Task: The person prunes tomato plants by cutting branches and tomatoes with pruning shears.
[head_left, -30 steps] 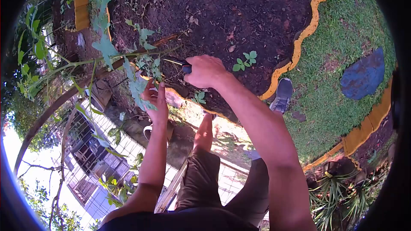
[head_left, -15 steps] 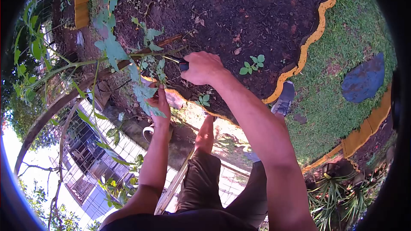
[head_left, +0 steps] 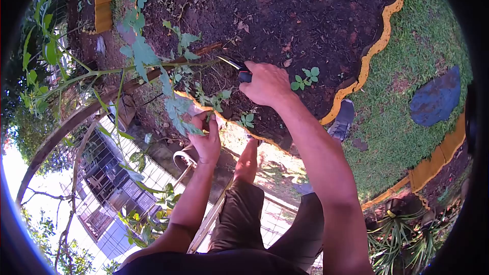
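Blade [head_left: 231, 63] just beside the stem [head_left: 202, 64] end, above soil [head_left: 316, 25]
Right hand [head_left: 267, 84] wraps the tool [head_left: 245, 76]; left hand [head_left: 206, 145], half-curled beside leaves [head_left: 178, 112], its hold unclear, is best kept clear of the cutting edge.

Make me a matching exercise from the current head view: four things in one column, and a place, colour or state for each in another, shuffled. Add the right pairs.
Things
1. right hand
2. left hand
3. edging
4. flat slab

Descriptions
A. blue, lying on the grass
B. by the leaves below the green stem
C. yellow and wavy, bordering the dark soil
D. gripping a dark-handled tool

Right pairs: 1-D, 2-B, 3-C, 4-A
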Demonstrator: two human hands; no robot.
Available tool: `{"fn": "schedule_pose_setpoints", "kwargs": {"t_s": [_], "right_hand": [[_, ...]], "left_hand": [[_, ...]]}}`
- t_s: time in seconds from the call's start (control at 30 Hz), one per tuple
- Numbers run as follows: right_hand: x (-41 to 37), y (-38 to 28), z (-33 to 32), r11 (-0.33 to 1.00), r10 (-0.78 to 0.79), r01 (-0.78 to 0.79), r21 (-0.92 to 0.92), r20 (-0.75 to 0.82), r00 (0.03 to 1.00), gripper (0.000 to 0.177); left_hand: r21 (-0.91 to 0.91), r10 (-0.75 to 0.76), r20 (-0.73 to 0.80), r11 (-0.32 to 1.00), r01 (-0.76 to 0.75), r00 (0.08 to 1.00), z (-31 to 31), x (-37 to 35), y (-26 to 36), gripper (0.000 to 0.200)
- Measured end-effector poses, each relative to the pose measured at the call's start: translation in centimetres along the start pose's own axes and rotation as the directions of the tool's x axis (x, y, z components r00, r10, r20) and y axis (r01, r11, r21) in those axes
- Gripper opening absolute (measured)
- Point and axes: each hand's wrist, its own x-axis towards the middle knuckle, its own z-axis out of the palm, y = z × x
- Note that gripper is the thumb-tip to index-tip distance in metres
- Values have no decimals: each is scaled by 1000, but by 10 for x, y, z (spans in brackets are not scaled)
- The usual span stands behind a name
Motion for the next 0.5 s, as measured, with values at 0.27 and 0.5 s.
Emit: {"fn": "schedule_pose_setpoints", "kwargs": {"t_s": [0.27,0.5], "right_hand": [[4,-43,-5,991,-103,95,90,92,990,39],[9,-49,4,990,-118,111,81,82,990,38]], "left_hand": [[-472,-228,106,845,251,968,62,22,-15,6],[-667,-351,208,632,395,913,84,30,-9,5]]}}
